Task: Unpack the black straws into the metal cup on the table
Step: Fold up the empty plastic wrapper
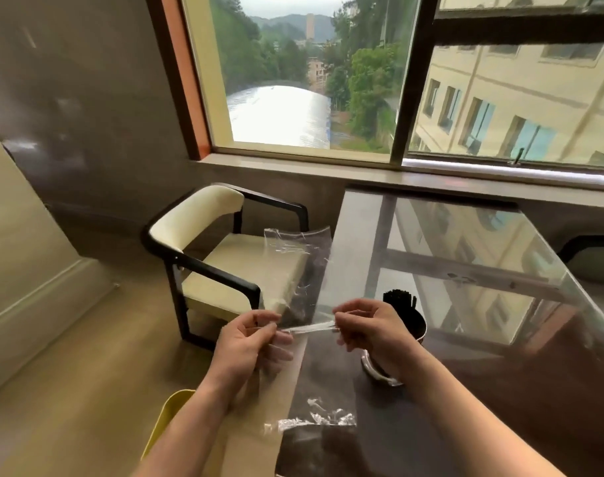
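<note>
Both hands hold a clear plastic wrapper [299, 266] over the table's left edge. My left hand [250, 342] pinches its lower left part, and my right hand [369, 327] pinches the other end of a twisted strip stretched between them. The rest of the wrapper stands up above the hands and looks empty. Behind my right wrist stands the metal cup [420, 330], largely hidden, with a bundle of black straws [398, 304] sticking up out of it. Another crumpled clear wrapper [319, 420] lies on the table near its front left edge.
The dark glossy table [483, 339] reflects the window. A cream chair with a black frame [207, 256] stands to the left of the table. A yellow chair back [168, 418] shows below my left forearm. A window sill runs behind the table.
</note>
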